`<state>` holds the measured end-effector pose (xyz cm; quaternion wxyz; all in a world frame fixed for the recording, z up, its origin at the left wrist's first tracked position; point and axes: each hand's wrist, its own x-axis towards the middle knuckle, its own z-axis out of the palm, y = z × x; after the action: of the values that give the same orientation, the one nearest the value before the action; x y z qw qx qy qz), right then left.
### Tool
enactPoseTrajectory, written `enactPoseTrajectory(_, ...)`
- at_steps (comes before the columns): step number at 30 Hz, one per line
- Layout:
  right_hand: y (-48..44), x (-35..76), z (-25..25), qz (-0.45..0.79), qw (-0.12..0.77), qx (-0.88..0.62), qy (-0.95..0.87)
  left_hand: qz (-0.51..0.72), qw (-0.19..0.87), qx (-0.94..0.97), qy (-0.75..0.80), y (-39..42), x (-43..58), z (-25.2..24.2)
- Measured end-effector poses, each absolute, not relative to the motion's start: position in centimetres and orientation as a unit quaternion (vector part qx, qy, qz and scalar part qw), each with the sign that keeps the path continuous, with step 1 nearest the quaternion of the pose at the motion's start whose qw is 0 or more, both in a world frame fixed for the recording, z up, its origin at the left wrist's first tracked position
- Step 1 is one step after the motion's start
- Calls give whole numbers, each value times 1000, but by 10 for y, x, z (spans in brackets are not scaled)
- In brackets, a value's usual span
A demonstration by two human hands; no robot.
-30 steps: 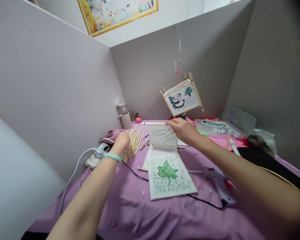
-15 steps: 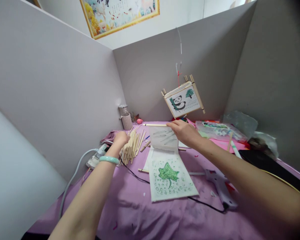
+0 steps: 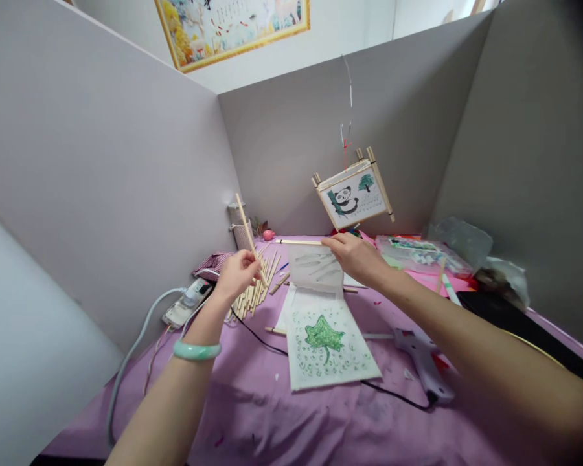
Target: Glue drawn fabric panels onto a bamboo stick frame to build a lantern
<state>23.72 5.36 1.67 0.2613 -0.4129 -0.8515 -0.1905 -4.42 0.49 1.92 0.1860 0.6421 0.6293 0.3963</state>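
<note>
Above the cloth point(image 3: 252, 404), the left hand point(image 3: 237, 275) pinches a stick point(image 3: 245, 223) slanting steeply up-left, the right hand point(image 3: 359, 257) a crosswise rod point(image 3: 298, 242).

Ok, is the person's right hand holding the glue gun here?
No, the glue gun lies on the purple cloth, while the right hand grips a thin wooden stick.

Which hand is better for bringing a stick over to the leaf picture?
Probably the left hand: it holds a loose stick, while the right hand is busy holding up the paper.
</note>
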Motion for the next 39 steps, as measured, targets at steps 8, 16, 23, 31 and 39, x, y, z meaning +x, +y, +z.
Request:
enactPoseTrajectory(8,54,237,18,-194,255,-417,-851,308,225,702,601,-4,-13,-9)
enactPoseTrajectory(16,50,235,20,-195,247,-423,-850,237,76,713,656,-5,-21,-4)
enactPoseTrajectory(23,51,236,20,-196,245,-420,-852,181,-3,704,687,-6,-23,0)
enactPoseTrajectory(31,50,236,21,-200,238,-426,-849,124,-7,695,708,-14,-24,-5)
enactPoseTrajectory(39,50,236,22,-205,236,-425,-850,111,2,701,705,-9,-27,-7)
